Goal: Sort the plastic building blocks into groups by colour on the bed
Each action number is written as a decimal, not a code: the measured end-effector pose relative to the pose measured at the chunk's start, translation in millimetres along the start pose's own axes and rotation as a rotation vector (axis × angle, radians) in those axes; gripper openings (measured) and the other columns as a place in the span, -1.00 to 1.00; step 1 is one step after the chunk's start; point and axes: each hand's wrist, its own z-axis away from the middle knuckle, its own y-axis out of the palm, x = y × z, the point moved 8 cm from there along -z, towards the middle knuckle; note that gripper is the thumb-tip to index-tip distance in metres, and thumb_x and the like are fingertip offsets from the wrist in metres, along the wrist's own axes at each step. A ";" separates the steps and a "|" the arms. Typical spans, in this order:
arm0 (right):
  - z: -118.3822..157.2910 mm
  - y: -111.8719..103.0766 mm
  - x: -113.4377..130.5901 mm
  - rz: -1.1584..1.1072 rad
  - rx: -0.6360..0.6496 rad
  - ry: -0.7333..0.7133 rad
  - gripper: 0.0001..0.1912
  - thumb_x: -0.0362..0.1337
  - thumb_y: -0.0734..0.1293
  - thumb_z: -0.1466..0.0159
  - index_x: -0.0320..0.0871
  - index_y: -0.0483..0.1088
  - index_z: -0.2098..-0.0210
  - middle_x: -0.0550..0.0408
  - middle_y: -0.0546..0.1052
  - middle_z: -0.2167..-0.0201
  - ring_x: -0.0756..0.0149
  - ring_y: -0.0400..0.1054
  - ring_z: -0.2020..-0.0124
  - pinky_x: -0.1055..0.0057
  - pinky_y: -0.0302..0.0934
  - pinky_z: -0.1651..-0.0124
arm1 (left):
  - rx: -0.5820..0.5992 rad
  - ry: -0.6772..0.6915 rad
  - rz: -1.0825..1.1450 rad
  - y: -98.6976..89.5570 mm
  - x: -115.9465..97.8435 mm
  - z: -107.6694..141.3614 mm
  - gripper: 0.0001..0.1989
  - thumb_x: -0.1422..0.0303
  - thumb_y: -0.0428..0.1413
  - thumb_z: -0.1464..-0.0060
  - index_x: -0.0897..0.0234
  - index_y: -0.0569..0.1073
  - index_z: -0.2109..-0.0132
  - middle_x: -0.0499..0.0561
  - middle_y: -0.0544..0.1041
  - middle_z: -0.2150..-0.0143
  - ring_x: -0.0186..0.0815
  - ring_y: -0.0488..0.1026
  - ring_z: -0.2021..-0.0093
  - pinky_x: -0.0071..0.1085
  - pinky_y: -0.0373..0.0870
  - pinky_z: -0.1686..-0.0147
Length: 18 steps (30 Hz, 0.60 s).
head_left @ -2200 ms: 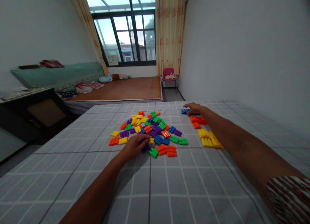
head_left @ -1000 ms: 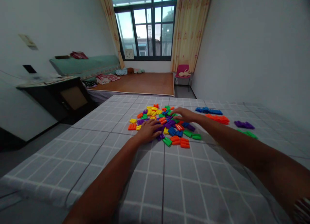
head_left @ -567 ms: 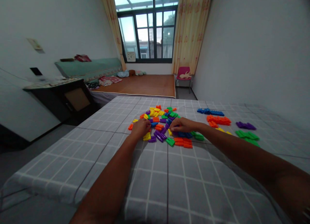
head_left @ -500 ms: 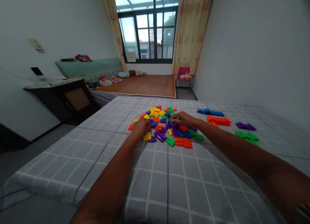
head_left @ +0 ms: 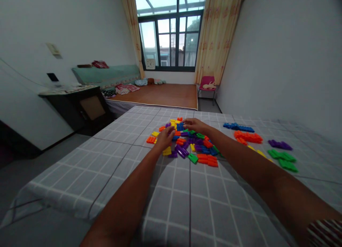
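Observation:
Colourful plastic building blocks (head_left: 182, 151) lie in a loose pile between my hands, in purple, orange, yellow, green and blue. My right hand (head_left: 197, 125) is over the far side of the pile, its fingertips closed at the edge of a blue building block (head_left: 180, 127). My left hand (head_left: 165, 138) is at the pile's left side, fingers curled and pointing toward that blue block. Whatever those fingers hold, if anything, is too small to make out. Yellow blocks (head_left: 167, 151) lie just below my left hand, and orange blocks (head_left: 151, 140) lie to its left.
Sorted groups lie along the right: blue blocks (head_left: 238, 127), orange blocks (head_left: 248, 137), purple blocks (head_left: 280, 144), green blocks (head_left: 283, 158) and yellow blocks partly behind my forearm. A grey checked cloth (head_left: 120, 168) covers the table. Beyond stand a bed (head_left: 165, 94) and pink chair (head_left: 207, 81).
My right hand has moved farther away and left, with the blue block now showing at its fingertips. My left hand's fingers have turned toward it. The camera view has shifted slightly left.

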 end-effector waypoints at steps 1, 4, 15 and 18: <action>2.6 6.9 2.5 -0.085 0.033 0.001 -0.64 -0.15 0.32 -0.25 -0.19 0.43 0.02 0.03 0.58 0.24 0.27 0.45 0.24 0.37 0.33 0.23 | 0.018 -0.043 0.149 4.5 1.3 -0.5 -0.68 0.22 0.11 -0.12 0.29 0.50 0.03 0.12 0.57 0.06 -0.16 0.51 0.06 -0.21 0.45 0.06; 9.9 17.2 12.3 -0.097 0.024 -0.009 -0.62 -0.15 0.34 -0.23 -0.18 0.42 0.01 -0.01 0.57 0.20 0.26 0.46 0.23 0.32 0.35 0.19 | 0.064 -0.169 0.459 15.4 2.6 2.3 -0.57 0.10 0.25 0.06 0.31 0.51 0.11 0.06 0.59 0.19 -0.21 0.54 0.20 -0.28 0.50 0.20; 37.5 -6.3 42.4 0.579 -0.142 -0.289 -0.53 -0.29 0.43 -0.13 -0.08 0.43 -0.05 -0.04 0.48 -0.01 0.18 0.37 0.01 0.27 0.25 -0.04 | 0.044 -0.180 0.198 11.5 -2.1 5.1 -0.52 0.01 0.13 -0.02 0.33 0.50 0.11 0.12 0.60 0.17 -0.15 0.54 0.14 -0.21 0.49 0.15; 53.6 -84.9 -2.9 0.709 -0.235 -0.056 -0.53 -0.29 0.41 -0.14 -0.17 0.43 -0.06 -0.09 0.49 0.00 0.21 0.41 0.09 0.31 0.26 0.02 | 0.000 -0.017 -0.060 4.4 -9.2 2.8 -0.61 0.10 0.08 -0.08 0.29 0.52 0.10 0.12 0.60 0.09 -0.13 0.52 0.05 -0.16 0.45 0.02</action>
